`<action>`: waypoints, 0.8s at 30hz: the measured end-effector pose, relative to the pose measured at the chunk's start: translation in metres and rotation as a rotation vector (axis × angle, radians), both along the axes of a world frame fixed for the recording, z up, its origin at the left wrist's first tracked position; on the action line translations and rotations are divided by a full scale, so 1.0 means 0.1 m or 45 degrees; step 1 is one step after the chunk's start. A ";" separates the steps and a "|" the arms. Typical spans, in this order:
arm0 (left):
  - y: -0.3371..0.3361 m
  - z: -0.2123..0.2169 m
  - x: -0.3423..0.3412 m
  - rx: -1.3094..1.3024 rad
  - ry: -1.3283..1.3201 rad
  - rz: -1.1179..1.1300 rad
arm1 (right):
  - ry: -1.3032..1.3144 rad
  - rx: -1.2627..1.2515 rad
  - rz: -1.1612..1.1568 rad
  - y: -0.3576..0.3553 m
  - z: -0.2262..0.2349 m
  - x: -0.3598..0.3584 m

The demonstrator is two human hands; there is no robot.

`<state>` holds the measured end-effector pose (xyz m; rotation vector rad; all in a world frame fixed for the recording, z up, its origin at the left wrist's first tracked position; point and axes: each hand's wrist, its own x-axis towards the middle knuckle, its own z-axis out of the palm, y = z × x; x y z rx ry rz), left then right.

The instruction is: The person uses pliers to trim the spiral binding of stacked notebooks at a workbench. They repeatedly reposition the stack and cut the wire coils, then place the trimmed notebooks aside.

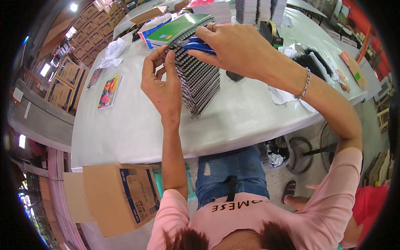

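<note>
Stacked spiral notebooks (199, 79) already coiled, the right hand (237, 49) grips blue-handled pliers (200, 47) at the green notebook (180, 29) and its seemingly unfinished coil (190, 31), left hand (161, 85) curled, hold unclear

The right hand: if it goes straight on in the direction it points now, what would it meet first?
The blue-handled pliers in the right hand would probably meet the wire spiral of the green notebook first, then the left hand; depth is unclear, so they may touch the wire already.
</note>
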<state>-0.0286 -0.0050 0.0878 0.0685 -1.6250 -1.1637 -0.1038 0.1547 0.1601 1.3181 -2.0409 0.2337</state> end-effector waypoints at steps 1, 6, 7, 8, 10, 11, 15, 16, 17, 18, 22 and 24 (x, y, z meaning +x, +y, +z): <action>0.00 -0.01 0.00 -0.001 0.001 0.001 | 0.058 -0.014 0.019 -0.01 -0.01 -0.01; 0.00 -0.02 -0.02 0.013 -0.007 0.004 | -0.038 0.040 -0.058 0.02 -0.02 0.00; 0.00 -0.03 -0.02 0.010 -0.007 -0.005 | -0.052 0.041 -0.068 0.02 -0.03 -0.01; -0.01 -0.04 -0.02 0.007 -0.006 -0.013 | -0.048 0.028 -0.069 0.03 -0.04 0.01; -0.04 -0.07 -0.04 0.041 0.021 -0.085 | -0.040 0.003 -0.067 0.09 -0.07 0.07; -0.07 -0.09 -0.05 0.078 0.048 -0.149 | -0.011 -0.060 -0.038 0.11 -0.09 0.05; -0.01 -0.08 -0.07 0.122 0.013 -0.184 | 0.118 -0.184 0.016 0.18 -0.19 -0.06; 0.01 -0.07 -0.07 0.079 -0.025 -0.147 | 0.148 -0.183 0.018 0.18 -0.22 -0.08; 0.04 -0.06 -0.06 0.037 -0.063 -0.109 | 0.111 -0.161 0.017 0.17 -0.25 -0.08; 0.05 -0.06 -0.06 -0.006 -0.101 -0.072 | 0.074 -0.139 0.016 0.16 -0.27 -0.07; 0.02 -0.13 -0.11 -0.100 -0.073 -0.058 | -0.032 -0.108 -0.001 0.09 -0.30 -0.03; 0.04 -0.14 -0.09 -0.142 -0.089 -0.028 | -0.005 -0.161 0.000 0.05 -0.34 -0.01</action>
